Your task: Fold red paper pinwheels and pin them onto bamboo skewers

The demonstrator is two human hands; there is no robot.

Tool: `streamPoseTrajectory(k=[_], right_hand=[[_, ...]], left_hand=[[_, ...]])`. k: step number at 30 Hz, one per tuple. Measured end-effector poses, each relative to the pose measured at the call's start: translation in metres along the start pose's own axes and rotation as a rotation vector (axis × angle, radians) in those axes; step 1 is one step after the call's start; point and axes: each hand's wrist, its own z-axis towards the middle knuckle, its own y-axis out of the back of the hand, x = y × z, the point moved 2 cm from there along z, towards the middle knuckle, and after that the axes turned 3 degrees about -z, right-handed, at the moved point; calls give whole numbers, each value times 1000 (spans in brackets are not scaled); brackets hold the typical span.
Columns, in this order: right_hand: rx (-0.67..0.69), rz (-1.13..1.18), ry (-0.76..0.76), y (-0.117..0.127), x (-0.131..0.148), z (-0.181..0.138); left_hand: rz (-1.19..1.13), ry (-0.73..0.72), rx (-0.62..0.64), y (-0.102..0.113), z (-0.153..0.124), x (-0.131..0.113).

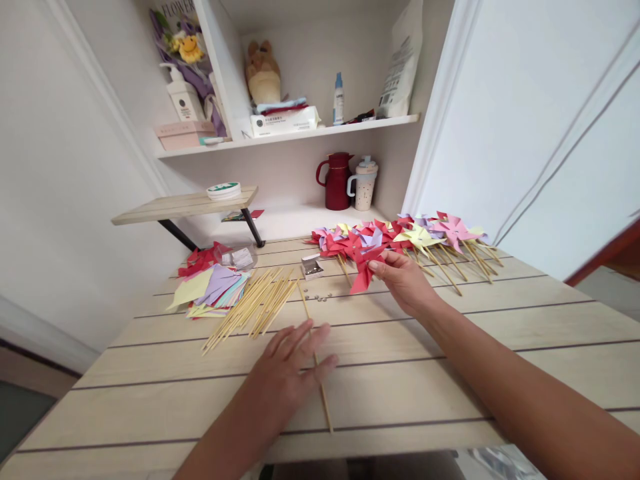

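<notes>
Between thumb and fingers, my right hand (pixel 403 277) pinches a red paper pinwheel (pixel 364 270) above the table. My left hand (pixel 293 360) lies low over the table with fingers spread, slightly blurred, across a single thin wooden stick (pixel 324 393). Whether the fingers press on the stick I cannot tell. Several small metal pins (pixel 320 297) are scattered beyond the stick's far end, near a small open box (pixel 313 267) with more bits inside. To the left lies a bunch of loose sticks (pixel 250 307).
Finished pinwheels (pixel 420 237) on sticks are heaped at the back right. Coloured paper sheets (pixel 215 290), red paper pieces (pixel 203 260) and a clear plastic box (pixel 240 257) sit at the left, near a small raised shelf (pixel 185 205). A red jug (pixel 339 183) and a cup (pixel 367 187) stand behind.
</notes>
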Motion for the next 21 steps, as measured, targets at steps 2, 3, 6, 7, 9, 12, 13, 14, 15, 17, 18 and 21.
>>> streamPoseTrajectory(k=[2, 3, 6, 7, 9, 12, 13, 14, 15, 17, 18, 21], right_hand=[[-1, 3, 2, 0, 0, 0], [0, 7, 5, 1, 0, 0], [16, 9, 12, 0, 0, 0], [19, 4, 13, 0, 1, 0], [20, -11, 15, 0, 1, 0], [25, -27, 21, 0, 3, 0], [30, -29, 23, 0, 3, 0], [34, -31, 23, 0, 3, 0], [34, -33, 25, 0, 4, 0], [36, -34, 26, 0, 4, 0], [37, -33, 26, 0, 4, 0], [35, -22, 20, -1, 5, -1]], left_hand=[[-6, -129, 116, -4, 10, 0], [-7, -141, 163, -6, 15, 1], [-10, -8, 279, -15, 26, 11], [-13, 74, 300, -18, 30, 15], [-44, 250, 313, -24, 38, 21], [-53, 439, 324, -29, 50, 19], [-44, 459, 334, -29, 53, 17], [-37, 461, 348, -29, 57, 14], [-27, 451, 360, -29, 59, 10], [1, 417, 389, -27, 63, 6], [21, 397, 405, -27, 64, 4], [82, 333, 447, -27, 67, 3]])
